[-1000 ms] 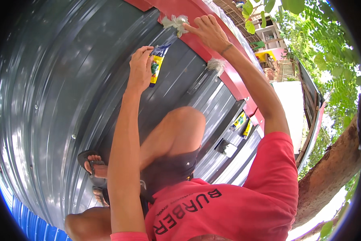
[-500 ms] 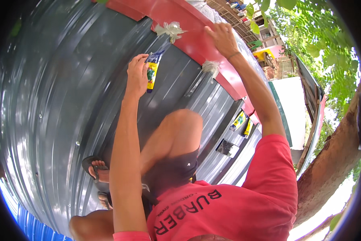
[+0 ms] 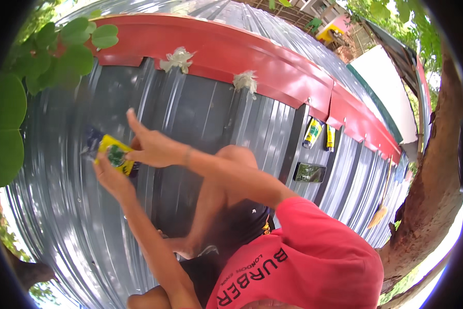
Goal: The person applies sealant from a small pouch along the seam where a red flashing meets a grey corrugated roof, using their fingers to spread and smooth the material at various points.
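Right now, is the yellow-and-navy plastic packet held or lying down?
Held: the left hand clasps the packet by its edge; the right hand is at its right end.

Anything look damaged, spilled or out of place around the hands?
Two ragged whitish clumps stick out along the lower edge of the red strip, rough against its smooth face; their material is unclear. A phone on the corrugated sheeting also looks misplaced. The blurred yellow packet in the left hand shows no clear damage.
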Available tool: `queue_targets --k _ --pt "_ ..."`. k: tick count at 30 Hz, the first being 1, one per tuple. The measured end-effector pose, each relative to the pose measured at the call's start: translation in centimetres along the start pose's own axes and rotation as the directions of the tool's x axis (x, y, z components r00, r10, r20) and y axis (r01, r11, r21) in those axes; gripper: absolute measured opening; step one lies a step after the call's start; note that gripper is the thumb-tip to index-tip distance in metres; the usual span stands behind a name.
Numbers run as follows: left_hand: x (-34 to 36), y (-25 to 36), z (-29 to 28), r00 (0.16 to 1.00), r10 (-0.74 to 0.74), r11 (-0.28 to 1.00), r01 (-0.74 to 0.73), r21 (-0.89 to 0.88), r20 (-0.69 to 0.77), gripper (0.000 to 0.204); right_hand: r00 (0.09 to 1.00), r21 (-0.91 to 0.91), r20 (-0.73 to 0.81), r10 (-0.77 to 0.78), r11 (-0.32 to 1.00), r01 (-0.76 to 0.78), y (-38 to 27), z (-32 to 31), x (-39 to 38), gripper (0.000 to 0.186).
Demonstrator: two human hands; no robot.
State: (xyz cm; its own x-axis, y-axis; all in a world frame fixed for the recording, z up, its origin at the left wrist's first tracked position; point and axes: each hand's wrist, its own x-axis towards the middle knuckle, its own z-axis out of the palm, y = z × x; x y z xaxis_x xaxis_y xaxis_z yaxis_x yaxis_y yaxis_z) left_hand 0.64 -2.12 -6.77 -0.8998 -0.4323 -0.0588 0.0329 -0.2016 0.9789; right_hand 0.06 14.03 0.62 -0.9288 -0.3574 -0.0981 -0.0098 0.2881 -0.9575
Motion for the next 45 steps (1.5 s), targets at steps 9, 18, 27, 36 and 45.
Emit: queue_targets --k 9,18,27,36,45 --pt "0.2 2.7 0.3 0.988 -0.109 0.967 0.13 -0.221 0.106 0.045 0.99 -0.032 -0.044 -0.134 0.991 0.132 0.5 3.4 1.7 0.1" --pt "0.8 4.6 0.0 0.916 -0.402 0.845 0.374 -0.383 0.009 0.031 0.844 -0.161 -0.038 -0.534 0.837 0.523 0.5 5.4 0.3 0.109" --pt "-1.8 6.9 -2.0 0.958 -0.211 0.945 0.25 -0.209 0.192 0.026 0.982 -0.087 0.125 -0.141 0.984 0.153 -1.3 3.5 -2.6 0.099" --pt "-5.4 4.4 -1.0 0.974 -0.147 0.957 0.096 0.274 0.172 0.025 0.976 0.131 -0.103 -0.19 0.97 0.203 -0.4 2.5 -1.1 0.103" --pt "-7.4 4.5 -1.8 0.85 -0.363 0.926 0.373 0.052 0.383 0.031 0.969 0.384 -0.169 -0.178 0.894 0.231 1.1 1.5 0.4 0.1"
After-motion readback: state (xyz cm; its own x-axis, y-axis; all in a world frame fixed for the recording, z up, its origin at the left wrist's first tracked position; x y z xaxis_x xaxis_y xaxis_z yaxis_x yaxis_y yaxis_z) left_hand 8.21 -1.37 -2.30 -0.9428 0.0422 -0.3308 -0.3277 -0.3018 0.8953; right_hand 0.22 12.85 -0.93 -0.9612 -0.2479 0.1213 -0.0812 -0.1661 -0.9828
